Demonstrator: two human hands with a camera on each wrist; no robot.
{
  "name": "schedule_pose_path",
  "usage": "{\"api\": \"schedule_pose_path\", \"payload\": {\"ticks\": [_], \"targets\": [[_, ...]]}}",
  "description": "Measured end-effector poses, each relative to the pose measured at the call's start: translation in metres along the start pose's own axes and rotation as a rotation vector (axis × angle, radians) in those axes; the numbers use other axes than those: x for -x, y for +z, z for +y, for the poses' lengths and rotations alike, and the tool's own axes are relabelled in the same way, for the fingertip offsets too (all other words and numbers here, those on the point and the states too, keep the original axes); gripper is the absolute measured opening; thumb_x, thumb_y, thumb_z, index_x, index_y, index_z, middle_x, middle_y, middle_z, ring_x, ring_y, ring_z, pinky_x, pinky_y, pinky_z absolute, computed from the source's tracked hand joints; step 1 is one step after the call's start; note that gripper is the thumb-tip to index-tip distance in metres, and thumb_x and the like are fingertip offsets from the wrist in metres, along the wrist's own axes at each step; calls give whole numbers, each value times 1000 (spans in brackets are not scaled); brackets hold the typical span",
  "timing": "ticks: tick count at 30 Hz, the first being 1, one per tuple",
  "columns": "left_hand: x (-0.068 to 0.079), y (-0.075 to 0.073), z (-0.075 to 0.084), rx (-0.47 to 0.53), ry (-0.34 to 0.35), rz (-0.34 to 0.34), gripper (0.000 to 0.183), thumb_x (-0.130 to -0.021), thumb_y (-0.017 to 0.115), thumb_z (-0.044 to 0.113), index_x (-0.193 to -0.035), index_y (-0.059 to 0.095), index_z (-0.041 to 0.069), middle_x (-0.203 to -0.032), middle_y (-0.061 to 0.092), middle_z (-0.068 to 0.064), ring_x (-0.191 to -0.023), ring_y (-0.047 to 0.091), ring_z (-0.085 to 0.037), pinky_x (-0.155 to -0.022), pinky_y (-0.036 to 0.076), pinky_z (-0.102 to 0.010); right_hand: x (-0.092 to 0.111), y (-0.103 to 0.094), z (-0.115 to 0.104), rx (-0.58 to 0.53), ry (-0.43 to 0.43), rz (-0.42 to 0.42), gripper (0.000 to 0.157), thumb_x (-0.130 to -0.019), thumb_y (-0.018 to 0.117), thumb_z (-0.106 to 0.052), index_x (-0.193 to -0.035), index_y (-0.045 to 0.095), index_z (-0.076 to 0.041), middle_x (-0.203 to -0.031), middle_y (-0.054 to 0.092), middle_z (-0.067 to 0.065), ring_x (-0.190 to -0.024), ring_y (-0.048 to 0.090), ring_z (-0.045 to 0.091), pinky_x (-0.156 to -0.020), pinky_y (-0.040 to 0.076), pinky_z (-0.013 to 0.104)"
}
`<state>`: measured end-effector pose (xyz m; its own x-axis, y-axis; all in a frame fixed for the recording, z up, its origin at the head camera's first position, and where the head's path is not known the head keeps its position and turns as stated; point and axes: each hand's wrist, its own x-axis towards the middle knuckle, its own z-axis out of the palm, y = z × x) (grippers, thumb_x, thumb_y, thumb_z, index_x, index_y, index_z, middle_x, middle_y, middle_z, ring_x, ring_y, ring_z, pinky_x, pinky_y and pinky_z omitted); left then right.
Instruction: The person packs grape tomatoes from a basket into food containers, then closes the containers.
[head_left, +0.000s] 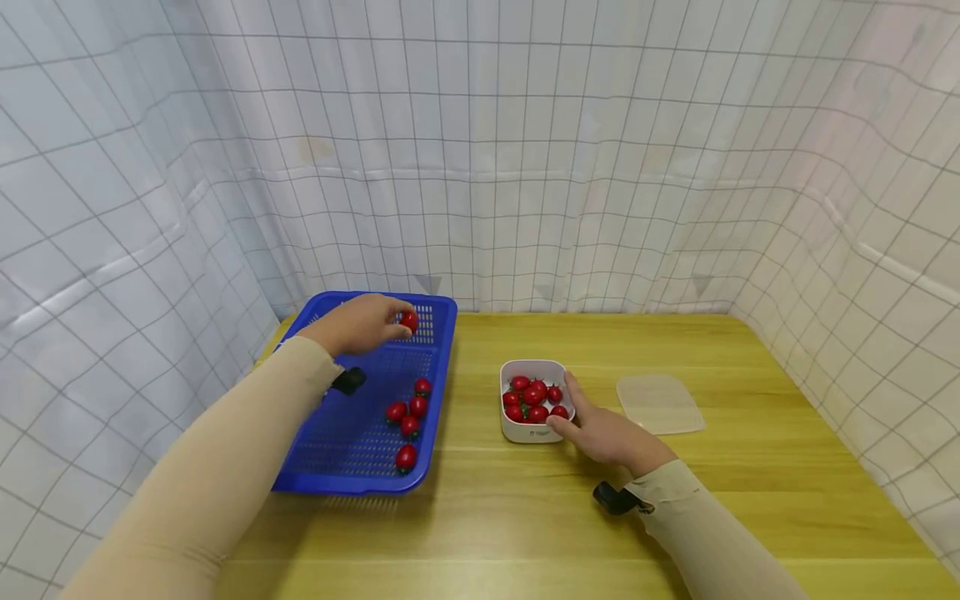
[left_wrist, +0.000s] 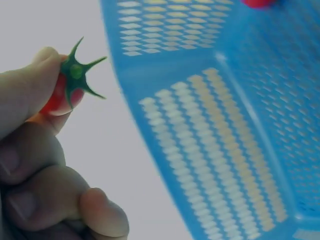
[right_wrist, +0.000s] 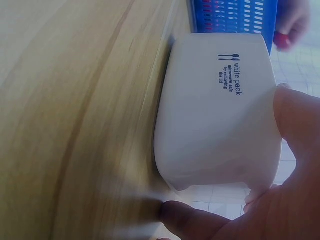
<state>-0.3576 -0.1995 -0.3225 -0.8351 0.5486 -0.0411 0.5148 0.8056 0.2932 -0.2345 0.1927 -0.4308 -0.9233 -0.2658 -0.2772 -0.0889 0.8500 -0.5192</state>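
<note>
My left hand point(head_left: 360, 323) pinches a cherry tomato point(head_left: 408, 321) between thumb and fingers over the far part of the blue basket point(head_left: 444, 367). In the left wrist view the green star-shaped cap of that cherry tomato point(left_wrist: 76, 71) faces outward. Several more cherry tomatoes point(head_left: 406, 457) lie along the basket's right side. A small white container point(head_left: 517, 433) stands on the table with several cherry tomatoes point(head_left: 534, 394) inside. My right hand point(head_left: 607, 435) holds this container at its right side, thumb on the near rim. Printed lettering shows on its wall in the right wrist view.
To the right of the container, a translucent flat lid point(head_left: 660, 404) lies on the wooden table point(head_left: 510, 517). White grid-patterned curtains point(head_left: 480, 167) close off the back and both sides. The basket's raised rim stands between its tomatoes and the container.
</note>
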Motion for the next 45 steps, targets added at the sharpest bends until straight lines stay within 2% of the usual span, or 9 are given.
{"api": "schedule_pose_path", "payload": {"ticks": [4, 7, 11, 15, 22, 28, 32, 38, 45], "targets": [[-4, -7, 17, 56, 52, 40, 29, -106, 64, 26, -130, 69, 11, -93, 70, 0, -76, 57, -18, -74, 49, -38, -1, 0, 1, 10, 2, 1, 99, -105, 46, -65, -169, -12, -15, -160, 46, 27, -138, 58, 44, -119, 42, 58], [-9, -8, 34, 79, 81, 44, 34, -105, 65, 27, -136, 67, 11, -85, 66, 0, -70, 52, -17, -68, 45, -35, -1, 0, 1, 13, -1, 4, 100, -105, 46, -65, -169, -12, -15, -159, 47, 27, -137, 59, 44, -118, 42, 58], [-19, -5, 59, 67, 126, 31, 43, -104, 67, 32, -142, 64, 12, -79, 64, 1, -67, 51, -15, -66, 44, -32, -2, 0, 1, 17, -6, 5, 100, -105, 45, -67, -169, -12, -15, -160, 46, 27, -137, 59, 44, -118, 42, 58], [-27, 1, 82, 67, 166, -13, 46, -105, 66, 36, -145, 63, 14, -85, 67, 3, -70, 54, -13, -70, 47, -30, -2, 0, 2, 12, -1, 1, 101, -104, 44, -68, -169, -13, -16, -162, 43, 27, -140, 56, 45, -120, 40, 58], [-36, 10, 112, 28, 217, -72, 47, -106, 64, 38, -146, 63, 13, -73, 54, 1, -65, 49, -14, -65, 45, -30, -2, -1, 1, 0, 14, -3, 101, -104, 45, -68, -169, -13, -17, -164, 41, 26, -141, 54, 46, -121, 39, 59], [-43, 21, 125, 8, 252, -104, 48, -106, 64, 37, -147, 62, 14, -82, 64, 1, -72, 57, -14, -71, 52, -29, -1, -1, 0, -3, 17, -7, 101, -104, 46, -67, -169, -13, -17, -161, 45, 26, -139, 57, 44, -120, 41, 60], [-46, 27, 130, -8, 259, -124, 49, -106, 64, 40, -149, 61, 16, -86, 65, 1, -74, 58, -15, -68, 51, -28, -2, -1, 0, 5, 18, -6, 100, -104, 46, -66, -169, -13, -17, -161, 46, 26, -138, 57, 45, -119, 41, 60], [-48, 31, 137, -25, 286, -142, 48, -106, 63, 41, -149, 61, 18, -80, 61, 1, -70, 54, -14, -62, 46, -27, -3, -1, 1, 15, 11, -5, 99, -105, 45, -66, -169, -13, -17, -161, 46, 26, -137, 59, 45, -118, 42, 60], [-52, 35, 142, -32, 324, -149, 46, -105, 65, 38, -147, 63, 19, -81, 63, 2, -72, 56, -13, -65, 49, -27, -3, -1, 1, 19, 7, -1, 99, -105, 45, -65, -169, -12, -16, -160, 46, 26, -136, 59, 45, -118, 42, 60]]}}
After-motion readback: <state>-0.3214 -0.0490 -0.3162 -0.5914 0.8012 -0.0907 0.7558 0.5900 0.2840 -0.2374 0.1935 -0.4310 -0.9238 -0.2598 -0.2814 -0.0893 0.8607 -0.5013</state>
